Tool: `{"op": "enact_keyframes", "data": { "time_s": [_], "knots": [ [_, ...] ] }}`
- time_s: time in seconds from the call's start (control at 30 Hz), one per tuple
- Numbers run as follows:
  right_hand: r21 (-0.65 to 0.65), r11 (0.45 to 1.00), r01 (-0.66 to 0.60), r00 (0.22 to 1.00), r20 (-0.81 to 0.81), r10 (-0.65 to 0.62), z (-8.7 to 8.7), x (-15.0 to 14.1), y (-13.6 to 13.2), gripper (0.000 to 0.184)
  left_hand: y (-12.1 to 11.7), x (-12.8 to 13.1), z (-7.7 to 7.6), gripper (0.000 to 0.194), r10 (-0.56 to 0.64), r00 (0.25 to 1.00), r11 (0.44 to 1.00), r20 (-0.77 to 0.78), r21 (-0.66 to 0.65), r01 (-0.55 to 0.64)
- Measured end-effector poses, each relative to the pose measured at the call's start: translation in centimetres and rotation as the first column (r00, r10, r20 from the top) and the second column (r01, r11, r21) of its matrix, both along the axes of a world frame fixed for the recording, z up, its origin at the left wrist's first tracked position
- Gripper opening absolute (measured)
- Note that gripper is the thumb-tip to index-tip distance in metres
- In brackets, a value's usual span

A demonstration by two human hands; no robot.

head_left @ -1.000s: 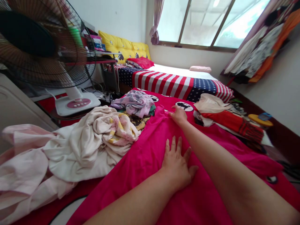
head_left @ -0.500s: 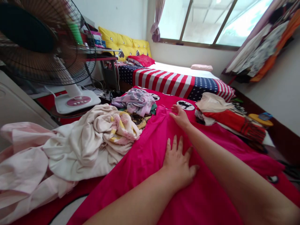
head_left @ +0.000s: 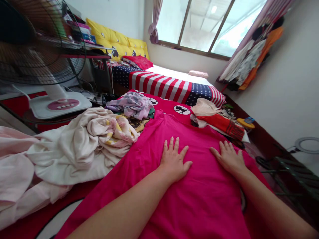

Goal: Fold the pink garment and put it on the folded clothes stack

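A hot-pink garment (head_left: 196,205) lies flat beneath the open, ungripping left hand (head_left: 174,159) and right hand (head_left: 230,158).

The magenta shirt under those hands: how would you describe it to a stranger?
Below the window, find the stars-and-stripes bedspread; nearer lies a red cover. The magenta shirt lies flat there under the left hand and right hand, unlike the crumpled clothes heaped beside it.

The magenta T-shirt (head_left: 199,205) looks like smooth, matt cotton; the fan base (head_left: 37,108) is glossy white plastic.
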State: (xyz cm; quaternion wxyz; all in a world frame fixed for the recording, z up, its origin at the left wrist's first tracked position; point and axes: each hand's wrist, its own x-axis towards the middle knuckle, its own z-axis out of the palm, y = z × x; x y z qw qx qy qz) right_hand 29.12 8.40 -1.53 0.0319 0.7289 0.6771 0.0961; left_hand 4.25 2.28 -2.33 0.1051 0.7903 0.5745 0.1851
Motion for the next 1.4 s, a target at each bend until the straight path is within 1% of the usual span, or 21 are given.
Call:
{"op": "enact_keyframes", "data": {
  "time_s": [0.07, 0.13, 0.2, 0.23, 0.3, 0.37, 0.4, 0.43, 0.5, 0.53, 0.57, 0.63, 0.7, 0.77, 0.83, 0.9, 1.0, 1.17, 1.23, 1.3, 1.4],
  "knots": [
    [0.065, 0.991, -0.12, 0.993, 0.03, 0.118, 0.3, -1.7, -1.5, 0.069, 0.0, 0.0, 0.0, 0.064, -0.001, 1.0, 1.0, -0.013, 0.009, 0.002],
    [0.032, 0.926, -0.377, 0.926, 0.002, 0.377, 0.0, -2.9, -3.3, 0.064, 0.1, -0.1, -0.1, 0.063, -0.002, 1.0, 1.0, -0.025, 0.016, 0.002],
    [-0.03, 0.893, -0.449, 0.893, -0.054, 0.447, -0.4, -2.9, -4.4, 0.062, 0.1, -0.1, -0.2, 0.062, -0.002, 0.999, 1.0, -0.038, 0.022, 0.003],
    [-0.047, 0.922, -0.384, 0.923, -0.06, 0.381, -0.5, -2.4, -4.6, 0.062, 0.2, -0.1, -0.3, 0.062, -0.001, 0.999, 1.0, -0.044, 0.026, 0.002],
    [-0.033, 0.992, -0.121, 0.992, -0.027, 0.12, -0.3, -1.2, -5.0, 0.063, 0.3, -0.2, -0.4, 0.062, 0.001, 0.998, 1.0, -0.057, 0.031, 0.001],
    [0.042, 0.999, 0.017, 1.0, 0.01, -0.017, 0.4, -0.8, -6.0, 0.064, 0.3, -0.2, -0.4, 0.062, 0.001, 0.997, 0.999, -0.072, 0.034, 0.002],
    [0.088, 0.996, -0.027, 1.0, 0.015, 0.026, 0.7, -1.1, -6.9, 0.063, 0.4, -0.1, -0.4, 0.062, 0.0, 0.997, 0.999, -0.08, 0.034, 0.003],
    [0.117, 0.982, -0.146, 0.989, 0.015, 0.145, 0.9, -1.6, -8.1, 0.062, 0.4, -0.1, -0.4, 0.062, -0.001, 0.996, 0.999, -0.088, 0.033, 0.004],
    [0.08, 0.876, -0.475, 0.878, -0.024, 0.478, 0.9, -2.6, -10.6, 0.061, 0.4, -0.2, -0.3, 0.062, -0.004, 0.995, 1.0, -0.101, 0.029, 0.007],
    [0.012, 0.811, -0.585, 0.808, -0.069, 0.585, 0.7, -2.7, -11.8, 0.061, 0.4, -0.2, -0.2, 0.062, -0.006, 0.995, 1.0, -0.104, 0.026, 0.009],
    [-0.026, 0.794, -0.607, 0.791, -0.108, 0.602, 0.3, -2.5, -12.7, 0.061, 0.4, -0.2, -0.2, 0.062, -0.011, 0.994, 1.0, -0.107, 0.022, 0.013],
    [-0.047, 0.892, -0.45, 0.888, -0.126, 0.441, -0.3, -0.9, -13.8, 0.059, 0.4, -0.3, -0.1, 0.063, -0.021, 0.994, 1.0, -0.11, 0.01, 0.022],
    [-0.028, 0.985, -0.171, 0.982, -0.086, 0.168, -0.4, 1.0, -14.1, 0.059, 0.3, -0.3, -0.2, 0.064, -0.025, 0.993, 1.0, -0.117, 0.0, 0.025],
    [-0.002, 0.999, -0.04, 0.998, -0.046, 0.04, -0.1, 1.8, -14.6, 0.059, 0.2, -0.2, -0.2, 0.064, -0.015, 0.992, 1.0, -0.124, 0.004, 0.015],
    [0.042, 0.993, -0.108, 0.992, -0.061, 0.11, 0.5, 0.7, -15.5, 0.057, 0.2, 0.0, -0.2, 0.064, -0.002, 0.991, 1.0, -0.133, 0.013, 0.004],
    [0.051, 0.959, -0.278, 0.95, -0.136, 0.282, 0.8, -1.5, -17.1, 0.056, 0.2, 0.2, 0.1, 0.064, -0.002, 0.989, 1.0, -0.15, 0.003, 0.003],
    [-0.016, 0.906, -0.422, 0.884, -0.231, 0.407, 0.2, -3.9, -19.6, 0.057, 0.1, -0.4, 1.0, 0.068, -0.075, 0.978, 0.994, -0.196, -0.093, 0.058],
    [-0.038, 0.928, -0.37, 0.906, -0.234, 0.351, -0.8, -1.7, -22.5, 0.06, -2.0, -5.1, 3.8, 0.077, -0.349, 0.895, 0.909, -0.278, -0.331, 0.252],
    [-0.047, 0.933, -0.357, 0.912, -0.231, 0.338, 0.2, -0.6, -23.1, 0.056, -3.4, -7.3, 5.3, 0.08, -0.402, 0.86, 0.883, -0.314, -0.381, 0.274],
    [-0.054, 0.921, -0.385, 0.898, -0.253, 0.361, 2.0, -0.8, -22.9, 0.038, -4.3, -8.3, 6.8, 0.081, -0.401, 0.85, 0.881, -0.342, -0.397, 0.256],
    [0.065, 0.894, -0.444, 0.833, -0.336, 0.439, 4.7, -3.9, -20.3, 0.027, -4.1, -7.0, 8.3, 0.05, -0.32, 0.88, 0.925, -0.351, -0.317, 0.209]
  ]
}}
